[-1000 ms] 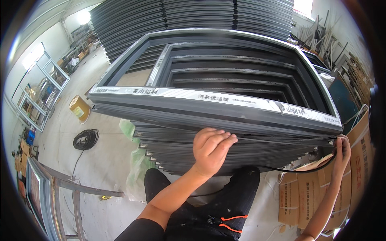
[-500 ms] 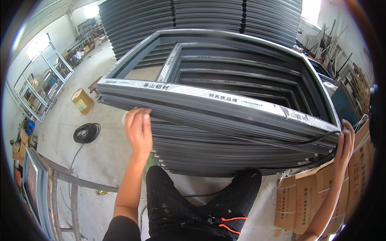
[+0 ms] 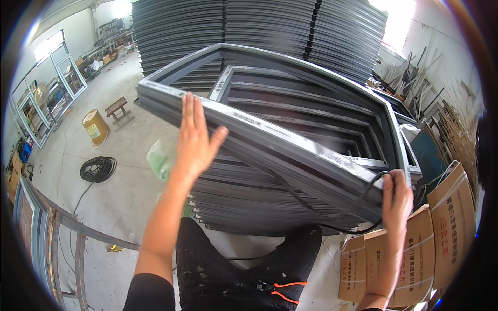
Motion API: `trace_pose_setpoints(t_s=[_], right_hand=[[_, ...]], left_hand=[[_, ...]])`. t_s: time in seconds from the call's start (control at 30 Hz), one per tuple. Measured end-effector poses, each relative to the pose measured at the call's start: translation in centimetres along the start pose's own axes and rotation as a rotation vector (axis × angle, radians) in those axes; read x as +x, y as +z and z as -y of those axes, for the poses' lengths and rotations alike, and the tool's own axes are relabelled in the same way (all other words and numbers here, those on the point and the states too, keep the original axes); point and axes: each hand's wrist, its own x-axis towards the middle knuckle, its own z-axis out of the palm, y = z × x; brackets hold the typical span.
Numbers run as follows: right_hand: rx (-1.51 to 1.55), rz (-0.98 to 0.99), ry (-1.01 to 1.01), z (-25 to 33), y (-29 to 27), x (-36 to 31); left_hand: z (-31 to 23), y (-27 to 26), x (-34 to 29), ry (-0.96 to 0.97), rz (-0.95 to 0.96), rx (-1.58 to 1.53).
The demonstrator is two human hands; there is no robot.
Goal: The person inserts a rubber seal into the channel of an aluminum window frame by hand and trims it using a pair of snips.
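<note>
**A:** So the dark grey window frame (image 3: 290, 150) is lying on top of a stack of the same frames (image 3: 249, 202), right in front of the person, with its near rail tipped up a bit. Left hand (image 3: 196, 136) is flat on that near rail, fingers spread, nothing pinched. Right hand (image 3: 397, 196) is curled round the right corner, and a black cord (image 3: 332, 220) loops there too; can't tell if it's actually nipped in the grip.

**B:** I'd say hands wide apart like that is right. Keep the rail level so it doesn't scrape the frame below, and mind that cord doesn't snag.

**A:** Any packaging about?

**B:** Brown cardboard boxes (image 3: 446, 228) at lower right, red print on the sides. A pale strip label (image 3: 358, 161) runs along the top rail. Yellowish bucket (image 3: 95, 127) on the floor at left, coil of black cable (image 3: 97, 169) near it.
</note>
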Motion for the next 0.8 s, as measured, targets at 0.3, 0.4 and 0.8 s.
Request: trace_pose_setpoints(t_s=[0.3, 0.4, 0.8], right_hand=[[0.120, -0.139, -0.028, 7.8, -5.4, -13.6], [0.065, -0.077, 0.117, 6.7, -6.8, -15.1], [0.131, -0.119, 0.243, 1.2, -6.0, -15.5]], left_hand=[[-4.9, -1.7, -3.2, 0.287, -0.065, -0.230], [-6.4, -1.3, -4.6, 0.333, -0.081, -0.257], [-6.6, 2.4, -6.0, 0.352, -0.333, -0.283]])
